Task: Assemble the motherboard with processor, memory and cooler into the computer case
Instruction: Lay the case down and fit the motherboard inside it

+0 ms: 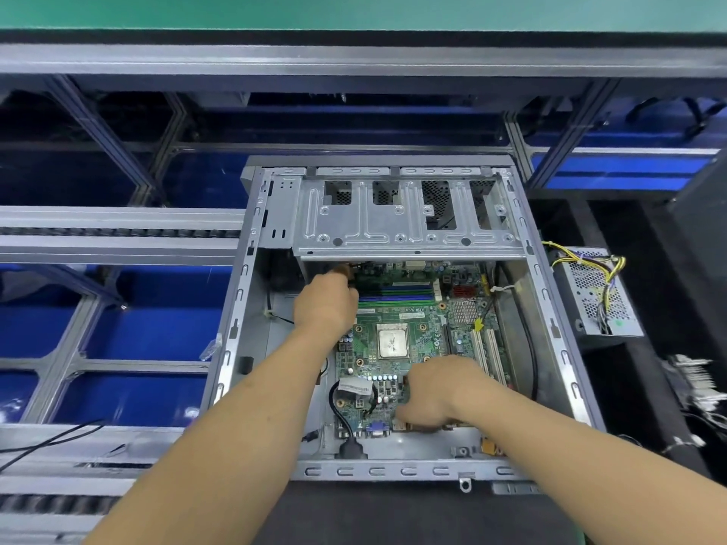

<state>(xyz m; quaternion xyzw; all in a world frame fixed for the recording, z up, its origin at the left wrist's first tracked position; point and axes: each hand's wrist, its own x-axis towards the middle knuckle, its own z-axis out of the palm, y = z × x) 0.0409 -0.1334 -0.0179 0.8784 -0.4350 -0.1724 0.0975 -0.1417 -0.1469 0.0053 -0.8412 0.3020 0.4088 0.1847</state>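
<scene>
left hand [324,304] gripping motherboard [397,348] far edge | right hand [434,393] fingers curling on near edge | seating in case [550,308] | risk: board snagging standoffs, flexing

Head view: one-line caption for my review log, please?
Both hands, left and right, hold the motherboard at opposite edges inside the open computer case; processor bare, no cooler.

Even, bright overhead light; the source itself is outside the frame. Soft shadow under the drive cage [405,226], deeper in the case corner beyond the left-hand fingers [342,274]. Mild glare on the processor lid [392,341], between the two hands. Centre sharp. Strong wide-angle bowing: rails curve toward the edges. Lower-left conveyor [59,501] smeared; forearms soft near the bottom edge.
</scene>
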